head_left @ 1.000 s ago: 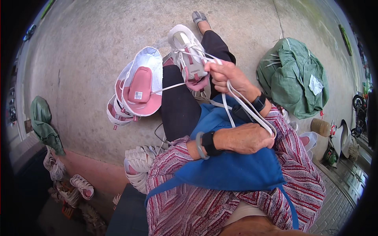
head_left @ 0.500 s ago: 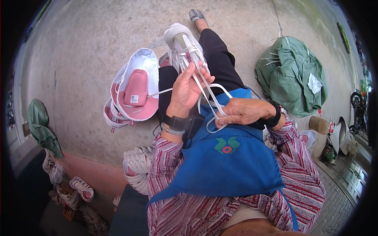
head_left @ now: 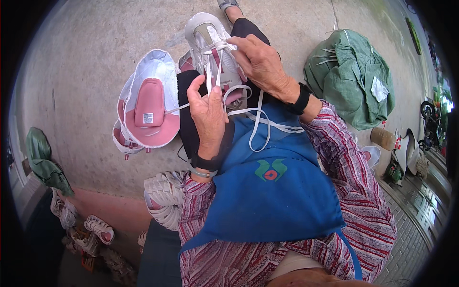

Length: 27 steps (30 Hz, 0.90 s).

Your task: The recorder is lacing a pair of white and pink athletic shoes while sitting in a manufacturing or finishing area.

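Note:
A white and grey shoe upper (head_left: 201,29) with pink parts lies over my dark trouser leg, toe pointing away. White shoelaces (head_left: 258,125) are threaded across its front and trail in loops onto my blue apron (head_left: 272,201). Just below the lacing, my left hand (head_left: 209,117) holds lace strands running down from the shoe, its index finger raised. My right hand (head_left: 263,64) reaches over the shoe from the right. Its thumb and fingertips pinch the lace at the crossing near the toe end.
To the left, pink and white shoe uppers (head_left: 167,115) are stacked on the concrete floor. Bundled white uppers (head_left: 165,200) sit by my left elbow. A green sack (head_left: 346,79) stands at the right, near a brownish container (head_left: 383,138). Another green bag (head_left: 42,155) lies far left.
My right hand has left the lace ends over the apron and moved up to the shoe's lacing. My left hand has come down and left, and the lace ends now lie loose on the apron.

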Available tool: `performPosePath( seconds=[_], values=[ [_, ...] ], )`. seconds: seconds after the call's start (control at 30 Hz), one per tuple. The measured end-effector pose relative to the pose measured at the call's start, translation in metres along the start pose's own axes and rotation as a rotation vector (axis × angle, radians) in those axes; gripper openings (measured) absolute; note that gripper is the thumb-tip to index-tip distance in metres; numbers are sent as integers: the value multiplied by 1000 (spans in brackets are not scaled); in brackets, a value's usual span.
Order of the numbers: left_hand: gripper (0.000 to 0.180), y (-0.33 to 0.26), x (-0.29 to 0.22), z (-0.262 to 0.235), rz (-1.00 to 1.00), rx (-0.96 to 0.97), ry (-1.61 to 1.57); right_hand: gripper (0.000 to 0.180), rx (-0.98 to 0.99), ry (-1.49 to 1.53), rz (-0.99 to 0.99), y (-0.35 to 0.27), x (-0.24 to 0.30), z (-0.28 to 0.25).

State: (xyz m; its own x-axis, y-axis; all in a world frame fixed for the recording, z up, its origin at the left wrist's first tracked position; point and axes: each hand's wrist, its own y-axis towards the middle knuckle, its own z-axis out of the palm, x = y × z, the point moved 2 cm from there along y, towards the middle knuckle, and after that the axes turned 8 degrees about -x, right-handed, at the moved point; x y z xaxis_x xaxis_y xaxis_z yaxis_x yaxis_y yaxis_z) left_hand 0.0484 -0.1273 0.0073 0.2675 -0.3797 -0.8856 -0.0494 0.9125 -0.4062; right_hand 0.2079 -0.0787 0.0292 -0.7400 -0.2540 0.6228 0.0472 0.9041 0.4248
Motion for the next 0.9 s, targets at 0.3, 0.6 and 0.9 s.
performPosePath(
  seconds=[0.3, 0.6, 0.9],
  values=[
    [25, 2, -1, -3, 82, 85, 313, 21, 185, -250, -303, 17, -18, 15],
    [24, 2, -2, -1, 109, 105, 406, 15, 293, -348, -600, 34, -28, 13],
    [28, 2, -7, -17, -63, 143, 252, 14, 186, -56, -218, 43, -23, 22]
  ],
)
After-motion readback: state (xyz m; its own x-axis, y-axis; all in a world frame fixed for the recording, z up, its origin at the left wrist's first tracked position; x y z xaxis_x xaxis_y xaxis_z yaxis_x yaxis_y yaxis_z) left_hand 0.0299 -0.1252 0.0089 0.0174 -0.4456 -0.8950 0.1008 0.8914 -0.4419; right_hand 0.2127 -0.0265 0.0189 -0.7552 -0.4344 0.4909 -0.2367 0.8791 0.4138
